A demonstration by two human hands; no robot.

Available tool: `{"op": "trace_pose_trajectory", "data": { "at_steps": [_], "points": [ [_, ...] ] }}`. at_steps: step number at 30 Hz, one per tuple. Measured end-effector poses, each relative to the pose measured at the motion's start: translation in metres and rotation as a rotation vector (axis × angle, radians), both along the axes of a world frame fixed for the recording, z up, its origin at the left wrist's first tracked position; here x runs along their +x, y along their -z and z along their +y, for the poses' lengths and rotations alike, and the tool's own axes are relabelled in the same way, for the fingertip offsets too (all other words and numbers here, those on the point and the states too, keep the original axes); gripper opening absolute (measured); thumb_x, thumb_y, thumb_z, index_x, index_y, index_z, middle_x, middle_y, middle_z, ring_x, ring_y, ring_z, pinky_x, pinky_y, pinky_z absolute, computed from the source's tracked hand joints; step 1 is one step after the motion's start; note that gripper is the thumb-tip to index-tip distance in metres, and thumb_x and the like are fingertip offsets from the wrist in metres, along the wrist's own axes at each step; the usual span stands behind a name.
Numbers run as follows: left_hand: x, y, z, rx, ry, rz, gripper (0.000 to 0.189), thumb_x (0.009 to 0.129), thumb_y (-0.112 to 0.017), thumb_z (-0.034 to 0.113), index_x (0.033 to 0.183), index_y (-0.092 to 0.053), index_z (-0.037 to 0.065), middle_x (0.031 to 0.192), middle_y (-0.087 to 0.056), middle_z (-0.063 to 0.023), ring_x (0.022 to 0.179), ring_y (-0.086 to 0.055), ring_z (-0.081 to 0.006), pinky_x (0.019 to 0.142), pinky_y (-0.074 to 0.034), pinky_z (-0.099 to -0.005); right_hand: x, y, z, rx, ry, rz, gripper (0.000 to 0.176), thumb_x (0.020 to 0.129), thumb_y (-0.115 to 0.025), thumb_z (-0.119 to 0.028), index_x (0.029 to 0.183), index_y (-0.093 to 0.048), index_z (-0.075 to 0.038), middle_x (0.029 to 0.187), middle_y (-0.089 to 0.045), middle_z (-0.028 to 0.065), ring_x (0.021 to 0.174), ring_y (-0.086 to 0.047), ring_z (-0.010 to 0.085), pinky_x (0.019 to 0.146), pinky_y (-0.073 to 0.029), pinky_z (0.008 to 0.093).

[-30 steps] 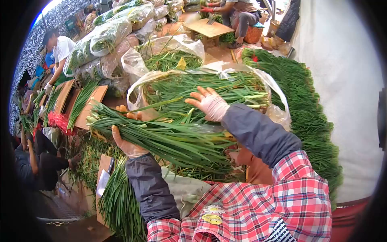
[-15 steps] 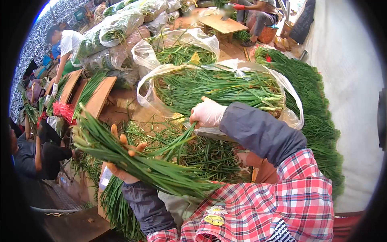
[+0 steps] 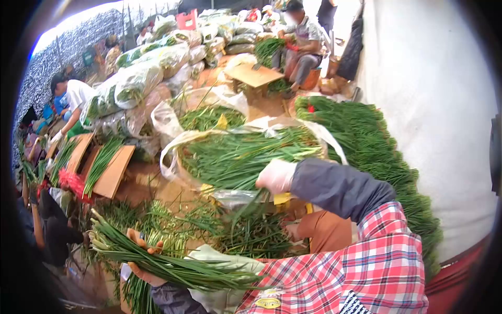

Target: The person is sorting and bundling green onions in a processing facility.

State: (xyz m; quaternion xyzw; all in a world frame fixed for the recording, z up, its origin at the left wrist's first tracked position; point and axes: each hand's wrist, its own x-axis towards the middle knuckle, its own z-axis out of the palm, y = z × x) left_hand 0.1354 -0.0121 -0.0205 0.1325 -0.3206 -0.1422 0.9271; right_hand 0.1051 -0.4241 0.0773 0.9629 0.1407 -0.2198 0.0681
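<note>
Left hand curled around green bunch near its pale ends, presumably keeping leaves together; right hand closed, contents unclear.

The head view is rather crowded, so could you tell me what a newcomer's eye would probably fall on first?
Probably the red plaid clothing at the lower right, bright against all the green. Next, perhaps, the leafy bundle in the left hand, low in the view, and the long green bed beside the white sheet on the right.
</note>
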Motion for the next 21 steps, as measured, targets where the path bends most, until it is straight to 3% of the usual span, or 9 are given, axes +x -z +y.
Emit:
{"op": "trace_pose_trajectory", "data": {
  "at_steps": [3, 5, 8, 9, 11, 13, 16, 17, 21],
  "points": [
    [-0.001, 0.006, -0.026, 0.185, -0.006, 0.118, 0.075, 0.088, -0.053, 0.04, 0.146, -0.013, 0.014, 0.135, -0.041, -0.0208, 0.112, -0.05, -0.0338, 0.104, -0.03, -0.0565, -0.009, -0.003, 0.032, -0.013, -0.427, -0.094, 0.016, 0.064, -0.066, -0.022, 0.08, -0.066, -0.026, 0.079, -0.063, -0.0013, 0.096, -0.059, 0.0204, 0.096, -0.034, 0.0541],
    [-0.015, 0.001, -0.064, 0.342, 0.038, 0.162, 0.077, 0.085, -0.053, 0.046, 0.144, -0.019, 0.011, 0.134, -0.042, -0.0188, 0.114, -0.049, -0.0342, 0.102, -0.034, -0.0544, -0.006, 0.01, 0.045, 0.143, -0.622, -0.287, 0.015, 0.065, -0.065, -0.023, 0.078, -0.066, -0.029, 0.09, -0.063, -0.0039, 0.111, -0.052, 0.0216, 0.102, -0.027, 0.0557],
    [-0.037, 0.002, -0.122, 0.481, 0.042, 0.233, 0.084, 0.079, -0.052, 0.056, 0.141, -0.025, 0.006, 0.133, -0.044, -0.0138, 0.114, -0.049, -0.0349, 0.095, -0.041, -0.0516, 0.003, 0.012, 0.056, 0.412, -0.662, -0.528, 0.014, 0.067, -0.063, -0.021, 0.078, -0.066, -0.028, 0.106, -0.061, -0.0034, 0.121, -0.045, 0.024, 0.105, -0.024, 0.0556],
    [-0.043, 0.005, -0.131, 0.508, 0.115, 0.275, 0.087, 0.076, -0.054, 0.057, 0.141, -0.027, 0.006, 0.134, -0.043, -0.0136, 0.115, -0.049, -0.0351, 0.092, -0.044, -0.0499, 0.009, 0.012, 0.057, 0.464, -0.63, -0.556, 0.021, 0.062, -0.068, -0.024, 0.082, -0.067, -0.031, 0.12, -0.056, -0.0011, 0.129, -0.036, 0.0282, 0.103, -0.023, 0.058],
    [-0.055, 0.008, -0.158, 0.411, 0.3, 0.313, 0.084, 0.076, -0.055, 0.054, 0.139, -0.03, 0.006, 0.133, -0.043, -0.0152, 0.113, -0.05, -0.0345, 0.087, -0.048, -0.0485, 0.01, 0.006, 0.056, 0.531, -0.495, -0.574, 0.013, 0.067, -0.062, -0.019, 0.077, -0.065, -0.027, 0.118, -0.056, 0.0014, 0.126, -0.04, 0.0272, 0.104, -0.022, 0.0594],
    [-0.063, 0.013, -0.172, 0.463, 0.337, 0.409, 0.081, 0.075, -0.057, 0.054, 0.136, -0.035, 0.005, 0.125, -0.049, -0.0159, 0.102, -0.056, -0.032, 0.083, -0.05, -0.0461, 0.019, 0.025, 0.053, 0.533, -0.392, -0.635, 0.02, 0.065, -0.063, -0.015, 0.084, -0.063, -0.021, 0.119, -0.054, 0.0078, 0.124, -0.041, 0.0301, 0.103, -0.027, 0.0564],
    [-0.062, 0.016, -0.179, 0.38, 0.418, 0.457, 0.076, 0.075, -0.062, 0.047, 0.132, -0.04, 0.002, 0.117, -0.055, -0.0182, 0.096, -0.058, -0.0294, 0.08, -0.051, -0.0434, 0.027, 0.048, 0.052, 0.989, -0.155, -0.446, 0.039, 0.069, -0.067, -0.008, 0.105, -0.054, -0.004, 0.121, -0.052, 0.0169, 0.115, -0.049, 0.0352, 0.1, -0.038, 0.0378],
    [-0.066, 0.014, -0.186, 0.343, 0.4, 0.5, 0.076, 0.075, -0.063, 0.043, 0.133, -0.038, 0.0, 0.117, -0.054, -0.0198, 0.095, -0.059, -0.0286, 0.079, -0.052, -0.042, 0.02, 0.046, 0.05, 1.003, -0.041, -0.444, 0.043, 0.073, -0.067, -0.011, 0.114, -0.053, -0.003, 0.12, -0.052, 0.0183, 0.114, -0.05, 0.0342, 0.098, -0.039, 0.036],
    [-0.047, 0.045, -0.172, 0.215, 0.489, 0.45, 0.076, 0.074, -0.067, 0.037, 0.129, -0.04, -0.007, 0.105, -0.058, -0.0176, 0.086, -0.059, -0.0239, 0.071, -0.052, -0.036, 0.015, 0.066, 0.009, 0.938, 0.064, -0.527, 0.05, 0.077, -0.069, -0.023, 0.12, -0.052, -0.006, 0.112, -0.057, 0.0212, 0.11, -0.053, 0.0352, 0.094, -0.042, 0.0398]
  ]
}}
